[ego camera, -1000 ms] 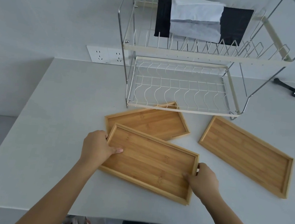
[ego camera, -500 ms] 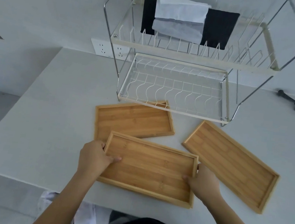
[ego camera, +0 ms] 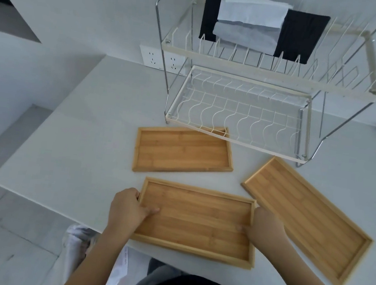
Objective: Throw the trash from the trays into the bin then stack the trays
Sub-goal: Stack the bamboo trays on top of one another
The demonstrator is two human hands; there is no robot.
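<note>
The left hand (ego camera: 128, 208) has its thumb (ego camera: 150, 210) laid flat on the floor of the near tray (ego camera: 196, 221), while the other fingers curl over the short left rim and out of sight beneath it. The right hand (ego camera: 264, 227) mirrors this at the short right rim, thumb inside, fingers wrapped under the edge. Both hands are closed on the same tray, one at each end.

That tray sits at the front of the white table (ego camera: 75, 147), its near long edge jutting slightly past the table's front. Whether it rests on the surface or is just lifted I cannot tell. It holds no trash. Beyond it lies a second tray (ego camera: 183, 152), also bare, one far corner tucked under the lower shelf of the wire dish rack (ego camera: 240, 115). A third tray (ego camera: 303, 218) lies slanted to the right, just beside the right hand and likewise bare. The three trays are apart from each other. Below the table edge, by the left forearm, a white bin liner (ego camera: 75, 242) shows, presumably the bin.

With all trays cleared, the trash step looks finished and the stacking step is in hand. The next move calls for lifting the held tray level, carrying it over one of the others, squaring the rims, and lowering it so it nests rather than rides up on an edge. The far tray's corner under the rack may need freeing first.
</note>
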